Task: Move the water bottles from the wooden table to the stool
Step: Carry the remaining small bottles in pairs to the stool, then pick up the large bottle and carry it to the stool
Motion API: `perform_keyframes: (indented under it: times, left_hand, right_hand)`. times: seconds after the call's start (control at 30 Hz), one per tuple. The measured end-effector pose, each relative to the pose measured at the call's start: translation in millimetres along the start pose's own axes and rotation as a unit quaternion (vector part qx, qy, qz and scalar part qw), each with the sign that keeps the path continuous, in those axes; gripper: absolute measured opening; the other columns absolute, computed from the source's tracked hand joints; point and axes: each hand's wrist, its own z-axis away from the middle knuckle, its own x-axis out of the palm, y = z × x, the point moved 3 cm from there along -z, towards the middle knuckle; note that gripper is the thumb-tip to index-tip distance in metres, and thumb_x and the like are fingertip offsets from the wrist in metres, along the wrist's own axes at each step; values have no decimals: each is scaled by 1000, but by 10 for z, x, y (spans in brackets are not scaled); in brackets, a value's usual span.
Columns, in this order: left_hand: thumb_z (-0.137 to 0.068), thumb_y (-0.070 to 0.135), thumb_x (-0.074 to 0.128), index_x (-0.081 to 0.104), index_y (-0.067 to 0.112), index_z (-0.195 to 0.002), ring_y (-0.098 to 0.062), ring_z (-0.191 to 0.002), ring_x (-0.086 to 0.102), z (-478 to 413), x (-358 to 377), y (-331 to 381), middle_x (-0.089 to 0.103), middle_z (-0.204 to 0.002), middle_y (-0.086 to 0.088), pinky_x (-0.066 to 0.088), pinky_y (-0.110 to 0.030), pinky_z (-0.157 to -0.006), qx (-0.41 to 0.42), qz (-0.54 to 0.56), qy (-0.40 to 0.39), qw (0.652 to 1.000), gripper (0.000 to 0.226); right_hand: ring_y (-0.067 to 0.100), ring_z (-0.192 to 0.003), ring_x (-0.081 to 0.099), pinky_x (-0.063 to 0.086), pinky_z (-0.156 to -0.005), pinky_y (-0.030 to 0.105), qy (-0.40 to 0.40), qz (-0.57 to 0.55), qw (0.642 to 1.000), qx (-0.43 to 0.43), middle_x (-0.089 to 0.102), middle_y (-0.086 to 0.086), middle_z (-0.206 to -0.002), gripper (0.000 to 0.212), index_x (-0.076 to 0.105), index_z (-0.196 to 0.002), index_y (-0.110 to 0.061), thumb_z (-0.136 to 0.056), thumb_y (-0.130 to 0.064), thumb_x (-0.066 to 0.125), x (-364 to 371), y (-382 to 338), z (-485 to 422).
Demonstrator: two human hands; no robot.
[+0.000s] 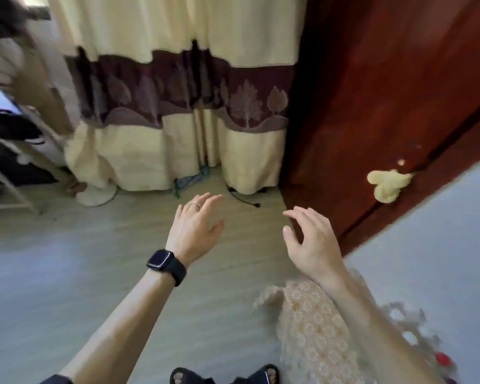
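A pale floor is seen from above in a blurred view. It is bounded by a cream curtain with a dark leaf-patterned band and, at right, by a red-brown wooden panel. A lace cloth is draped over something at lower right and is crossed by the right forearm. A rack is glimpsed at far left.

The left hand and the right hand are held out side by side over the floor, apart from each other, backs up. Each grip is wide and loose, with fingers spread and gently bent, and nothing is held in either. A thin black cable lies on the floor just beyond the fingertips. A dark watch is worn on the left wrist and a ring on a left finger.

No water bottles, table or stool are shown, so the bottles are placed somewhere out of frame.

Three risks are judged likely. A bottle could be reached for without being watched and be tipped. The lace edge could be snagged by the forearm, so that whatever rests on it is dragged. The cable could be caught underfoot.

Which way the bottles point, and how their long axis lies, cannot be told.
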Motion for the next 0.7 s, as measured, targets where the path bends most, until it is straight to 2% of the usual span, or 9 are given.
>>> perform_keyframes:
  times: [0.07,0.17,0.27,0.37,0.47,0.57,0.7]
  left_hand:
    - [-91,35,63,50,24,-141,-31,-132,48,179,-366,-569,52,-145,-10,36,-45,-108,-60,-12,39,997,53]
    - [-90,41,58,49,24,-141,-29,-134,47,814,-1127,-1590,52,-144,-8,36,-47,-109,-179,-32,99,978,54]
    - [-88,48,49,51,23,-141,-28,-133,47,1518,-1908,-2425,53,-142,-8,39,-53,-106,-272,-67,165,946,58]
    - [-87,47,50,52,22,-141,-29,-132,48,2157,-2615,-3029,54,-141,-8,40,-56,-106,-347,-98,226,905,59]
    - [-90,42,58,52,24,-140,-27,-131,49,2626,-3205,-3423,55,-140,-6,39,-57,-107,-387,-119,289,867,54]
    - [-87,45,53,54,24,-137,-28,-129,51,2870,-3748,-3740,57,-137,-7,40,-56,-107,-409,-130,334,840,54]
    - [-89,40,58,54,24,-136,-29,-130,49,3023,-4233,-4112,55,-140,-6,37,-54,-109,-444,-146,354,810,50]
  right_hand:
    - [27,-134,45,31,-117,36,-47,-9,997,-53,63,4,-133,31,68,-123,-20,-93,-26,63,294,-536,-215]
    - [27,-136,43,27,-119,37,-104,-18,977,-187,63,2,-133,32,67,-123,-24,-94,-35,59,888,-1757,-476]
    - [26,-135,47,31,-117,41,-135,-35,942,-305,65,-1,-129,40,65,-122,-27,-91,-46,49,1411,-3084,-615]
    - [28,-137,43,34,-115,45,-148,-59,900,-405,63,-4,-131,40,63,-125,-30,-90,-46,50,1728,-4324,-554]
    - [30,-143,34,31,-117,48,-160,-95,857,-480,61,-3,-136,41,61,-129,-29,-92,-44,53,1860,-5358,-417]
    - [27,-146,27,28,-118,46,-163,-119,825,-528,58,-6,-139,41,57,-133,-31,-95,-45,53,1987,-6160,-372]
    - [25,-147,24,22,-120,40,-172,-153,794,-562,55,-7,-142,40,55,-135,-32,-97,-43,53,2172,-6999,-429]
